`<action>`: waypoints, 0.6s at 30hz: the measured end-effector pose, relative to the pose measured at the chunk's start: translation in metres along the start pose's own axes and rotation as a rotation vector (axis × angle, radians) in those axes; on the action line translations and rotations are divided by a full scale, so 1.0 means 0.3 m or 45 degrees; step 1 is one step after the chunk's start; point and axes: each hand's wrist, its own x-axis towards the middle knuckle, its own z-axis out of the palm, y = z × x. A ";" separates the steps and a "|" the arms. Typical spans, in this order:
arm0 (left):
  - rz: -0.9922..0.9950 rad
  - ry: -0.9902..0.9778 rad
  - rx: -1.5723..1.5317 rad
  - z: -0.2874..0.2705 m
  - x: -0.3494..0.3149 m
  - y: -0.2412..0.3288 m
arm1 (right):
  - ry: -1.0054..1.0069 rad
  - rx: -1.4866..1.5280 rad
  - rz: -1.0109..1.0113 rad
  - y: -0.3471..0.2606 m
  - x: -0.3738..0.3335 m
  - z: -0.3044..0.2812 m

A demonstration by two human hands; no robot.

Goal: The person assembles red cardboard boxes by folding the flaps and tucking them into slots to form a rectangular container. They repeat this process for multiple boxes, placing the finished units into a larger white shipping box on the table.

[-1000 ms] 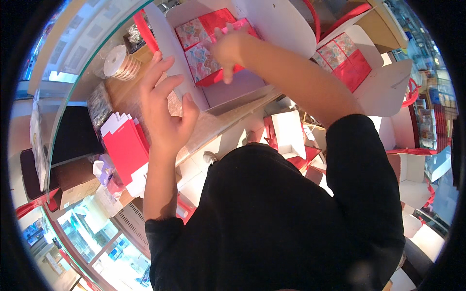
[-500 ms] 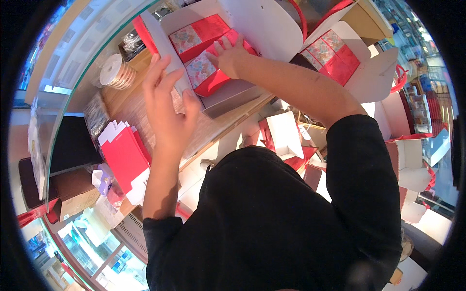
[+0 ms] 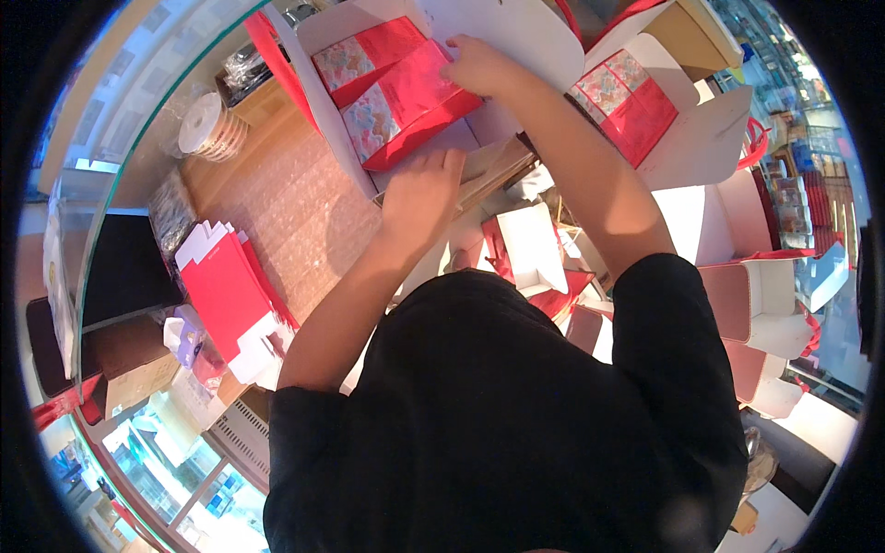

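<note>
A large white gift box [image 3: 323, 111] stands open on the wooden counter, its broad lid tipped back. Inside lie two red boxes with floral ends, one farther back [image 3: 388, 43] and one nearer me [image 3: 433, 100], which sits tilted. My left hand [image 3: 419, 198] is at the gift box's front wall, its fingers bent over the edge and its thumb hidden. At the right end of the nearer red box is my right hand [image 3: 486, 69], holding nothing, its fingers loosely bent and apart; whether they touch the red box is hard to tell.
Flat red-and-white cartons [image 3: 226, 290] lie stacked on the counter's left, near a ribbon spool [image 3: 210, 129]. A second open box with red floral packs [image 3: 627, 106] stands at right. More open white boxes [image 3: 530, 249] sit below the counter. A glass edge [image 3: 115, 198] curves along the left.
My left hand has come down from the air to the gift box's front wall. My right hand has slid off the nearer red box's top toward its right end.
</note>
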 end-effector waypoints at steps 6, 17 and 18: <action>0.021 0.006 -0.007 -0.001 -0.008 -0.007 | -0.036 -0.432 -0.249 0.026 -0.057 0.074; 0.050 -0.005 -0.044 0.023 -0.015 -0.035 | -0.463 -0.963 -0.102 -0.140 -0.080 0.241; 0.051 0.017 -0.070 0.025 -0.014 -0.032 | -0.488 -0.897 -0.075 -0.122 -0.062 0.267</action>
